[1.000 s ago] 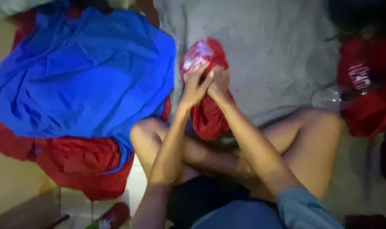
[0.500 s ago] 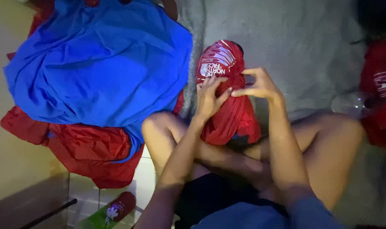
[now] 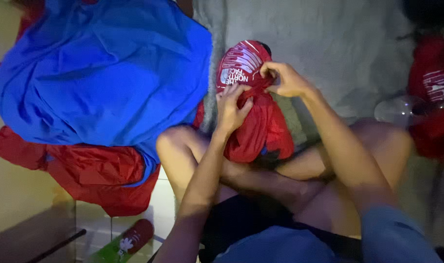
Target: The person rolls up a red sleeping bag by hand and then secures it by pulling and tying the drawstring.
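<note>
A person sits cross-legged on a grey blanket [image 3: 339, 44], and both hands work on a red bag [image 3: 253, 114] that rests on the legs right in front. The left hand [image 3: 231, 109] presses on the middle of the bag with its fingers curled into the cloth. The right hand [image 3: 285, 80] is closed, pinching the bunched red cloth near the top of the bag. Just left of the left hand lies a big blue cloth [image 3: 100, 78], on top of a red cloth [image 3: 105, 175]. Far off to the right of the right hand sit a clear bottle [image 3: 397, 109] and more red stuff [image 3: 434, 97].
</note>
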